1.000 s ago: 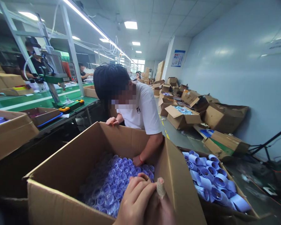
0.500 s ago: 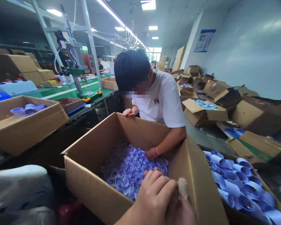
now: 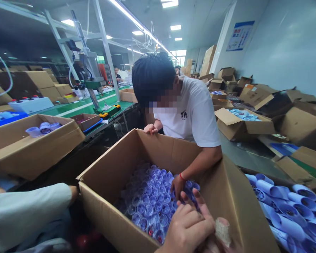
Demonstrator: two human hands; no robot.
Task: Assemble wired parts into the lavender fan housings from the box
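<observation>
A large open cardboard box (image 3: 107, 205) in front of me holds several small clear blue-tinted plastic caps (image 3: 150, 200). My left hand (image 3: 189, 226) lies at the box's near right corner. Its fingers are curled over the edge, the forefinger is stretched out, and the thumb is wrapped in a bandage. My right hand is out of sight. Across the box a person in a white T-shirt (image 3: 197, 116) bends over it, one hand (image 3: 151, 129) on the far rim. Their other hand (image 3: 177, 184) is down among the caps.
A second box of blue-white tubes (image 3: 284, 211) stands at the right. A shallower box (image 3: 31, 147) sits at the left beside a green conveyor bench (image 3: 79, 105) with a press. More open boxes (image 3: 242, 124) crowd the floor along the wall. A grey-clad limb (image 3: 28, 214) is at bottom left.
The view swung left and lowered, so the box sits further right. My hand's forefinger has stretched out over the caps. The other person's lower hand reached deeper into the box.
</observation>
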